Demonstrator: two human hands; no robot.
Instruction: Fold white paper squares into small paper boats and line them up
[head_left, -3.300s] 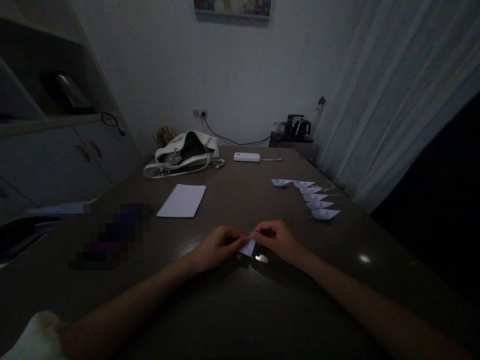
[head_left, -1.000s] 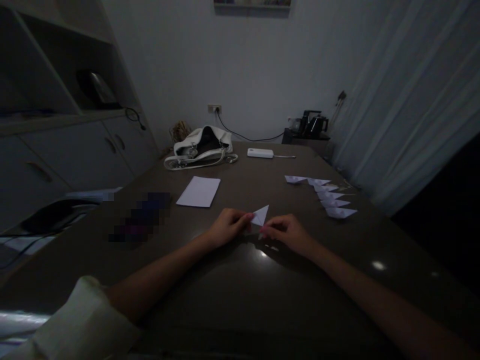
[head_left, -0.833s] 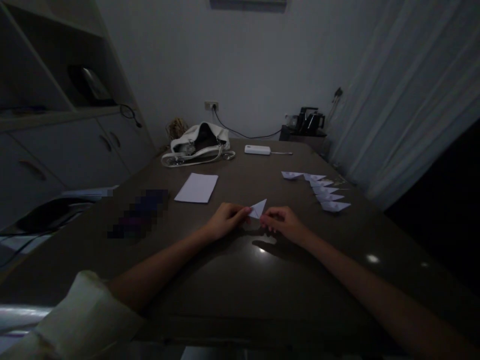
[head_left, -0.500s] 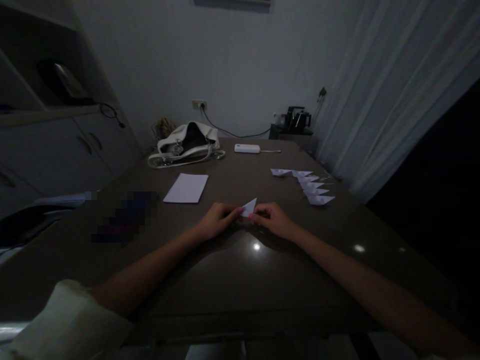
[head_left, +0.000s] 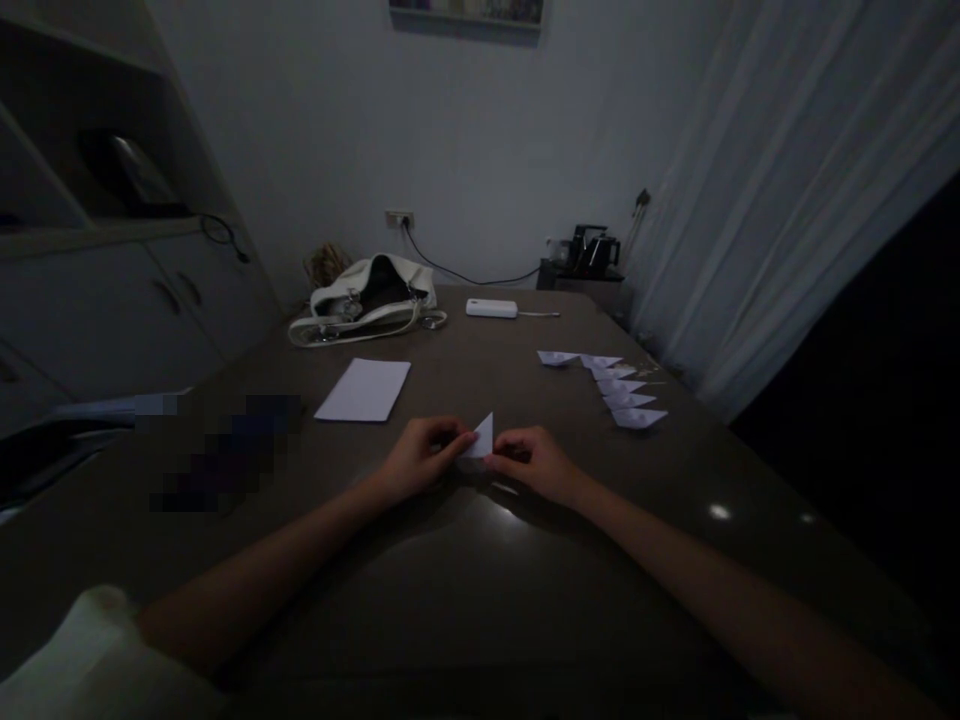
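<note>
A small folded piece of white paper, pointed at the top, is held just above the table between both hands. My left hand pinches its left side between thumb and fingers. At its lower right corner, my right hand grips the paper with thumb and forefinger. Several white paper boats stand in a bent row to the right, beyond my right hand. A stack of white paper sheets lies flat at the left, past my left hand.
A white handbag and a white power bank with a short cable lie at the table's far end. A blurred-out dark patch covers something at the left. Behind stands a black kettle; a pale curtain hangs at right.
The folded paper has been turned in my fingers; its point, which leaned right, now stands nearly upright. Both hands keep hold of it. The camera view has shifted, while the boats and sheets stay put.
</note>
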